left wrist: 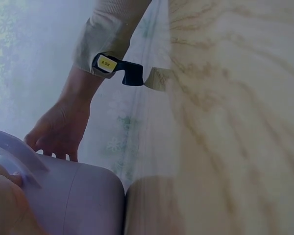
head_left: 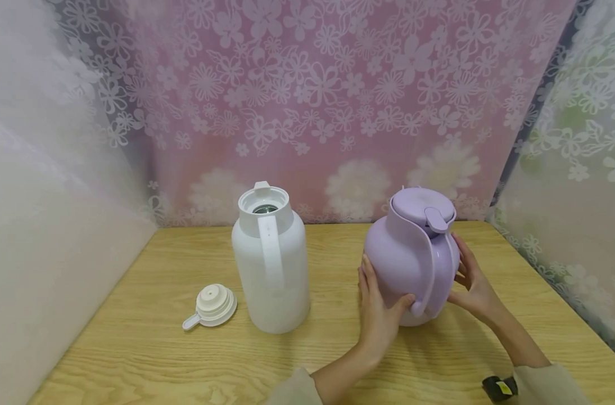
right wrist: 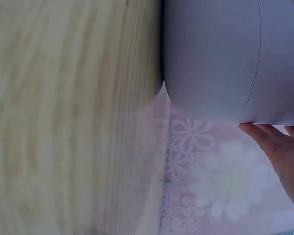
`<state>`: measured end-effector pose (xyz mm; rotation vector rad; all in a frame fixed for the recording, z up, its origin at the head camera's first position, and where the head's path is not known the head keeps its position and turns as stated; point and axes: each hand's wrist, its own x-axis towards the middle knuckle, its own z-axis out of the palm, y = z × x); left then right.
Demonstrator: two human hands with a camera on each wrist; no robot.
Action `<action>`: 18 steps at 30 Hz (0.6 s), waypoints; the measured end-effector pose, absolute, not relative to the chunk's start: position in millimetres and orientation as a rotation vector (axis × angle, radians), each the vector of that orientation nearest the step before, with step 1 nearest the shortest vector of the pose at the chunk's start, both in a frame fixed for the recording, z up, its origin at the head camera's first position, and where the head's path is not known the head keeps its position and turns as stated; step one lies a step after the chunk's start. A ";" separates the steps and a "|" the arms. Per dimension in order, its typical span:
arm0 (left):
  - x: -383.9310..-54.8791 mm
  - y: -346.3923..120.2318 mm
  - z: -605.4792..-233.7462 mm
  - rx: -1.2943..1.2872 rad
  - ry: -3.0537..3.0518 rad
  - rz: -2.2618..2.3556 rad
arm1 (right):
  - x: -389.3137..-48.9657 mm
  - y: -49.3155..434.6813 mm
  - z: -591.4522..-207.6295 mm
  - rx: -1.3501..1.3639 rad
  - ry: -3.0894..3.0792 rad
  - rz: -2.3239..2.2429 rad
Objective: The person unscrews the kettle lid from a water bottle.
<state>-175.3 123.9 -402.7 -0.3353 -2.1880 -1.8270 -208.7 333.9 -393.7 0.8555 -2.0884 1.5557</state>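
Observation:
A round lavender thermos jug (head_left: 390, 253) stands on the right half of the table, its lid (head_left: 421, 203) on and its handle (head_left: 441, 275) turned toward me. My left hand (head_left: 379, 323) holds the jug's left side, thumb on the front beside the handle's lower end. From the opposite side, my right hand (head_left: 476, 292) holds the body with its fingers spread along it. In the left wrist view, the jug's base (left wrist: 100, 200) is right at the tabletop. To the left, a white thermos jug (head_left: 293, 281) stands upright with its mouth uncovered.
A cream stopper (head_left: 215, 305) with a short tab lies left of the white jug. Everything stands on a wood-grain table (head_left: 150, 360). A floral curtain (head_left: 307, 112) hangs behind, and pale sheets close in both sides. A black strap (head_left: 500, 389) is at my right sleeve.

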 end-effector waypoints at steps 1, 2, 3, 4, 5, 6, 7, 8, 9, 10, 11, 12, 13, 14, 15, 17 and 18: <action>-174.9 124.3 -402.6 -0.338 -2.187 -1.823 | -208.9 334.6 -393.9 0.854 -2.091 1.555; -174.7 124.6 -402.6 -0.336 -2.187 -1.821 | -209.0 335.1 -394.0 0.851 -2.098 1.551; -174.5 125.0 -402.7 -0.336 -2.188 -1.819 | -209.1 335.6 -394.1 0.849 -2.100 1.551; -174.3 125.4 -403.0 -0.336 -2.186 -1.815 | -209.1 336.0 -394.2 0.843 -2.107 1.544; -174.2 125.7 -403.0 -0.335 -2.186 -1.812 | -209.2 336.4 -394.2 0.839 -2.111 1.545; -174.0 126.1 -403.1 -0.333 -2.186 -1.809 | -209.4 336.6 -394.2 0.836 -2.113 1.544; -174.0 126.5 -403.2 -0.333 -2.184 -1.802 | -209.5 336.8 -394.1 0.834 -2.114 1.547; -174.1 126.9 -403.3 -0.331 -2.180 -1.799 | -209.5 336.8 -394.0 0.837 -2.113 1.551; -174.3 127.3 -403.4 -0.331 -2.175 -1.794 | -209.6 336.8 -394.0 0.841 -2.109 1.560; -174.5 127.7 -403.5 -0.329 -2.170 -1.794 | -209.5 336.6 -394.0 0.844 -2.108 1.568; -174.7 128.1 -403.5 -0.328 -2.165 -1.795 | -209.2 336.3 -393.9 0.849 -2.105 1.578; -174.9 128.6 -403.7 -0.331 -2.159 -1.799 | -208.9 336.1 -393.9 0.852 -2.104 1.583; -175.0 128.9 -403.8 -0.334 -2.153 -1.805 | -208.3 335.8 -393.7 0.853 -2.107 1.587; -175.1 129.1 -404.0 -0.338 -2.146 -1.815 | -207.8 335.6 -393.5 0.853 -2.111 1.591; -175.2 129.3 -404.0 -0.345 -2.139 -1.828 | -207.3 335.4 -393.3 0.849 -2.118 1.592; -175.4 129.4 -404.1 -0.362 -2.124 -1.851 | -206.5 335.6 -392.6 0.843 -2.135 1.586; -175.4 129.4 -404.1 -0.372 -2.117 -1.861 | -206.2 336.0 -392.1 0.847 -2.139 1.586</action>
